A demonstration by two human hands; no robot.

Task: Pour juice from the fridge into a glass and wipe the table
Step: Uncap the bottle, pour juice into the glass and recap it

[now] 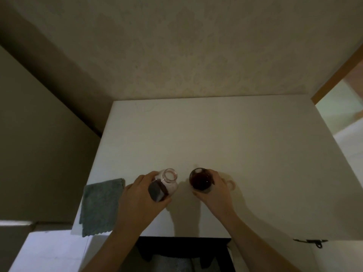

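Observation:
A clear juice bottle (169, 178) with its mouth uncapped stands on the white table (196, 134), a dark label on its near side. My left hand (141, 197) grips the bottle from the left and front. Just to its right stands a glass (200, 181) filled with dark red juice. My right hand (215, 190) wraps round the glass from the right side. Both stand near the table's front edge, a small gap between them.
A grey-green cloth (102, 206) lies at the table's front left corner, hanging slightly over the edge. A faint ring mark (230, 184) shows on the table right of the glass. A patterned wall rises behind; a doorway opens at the right.

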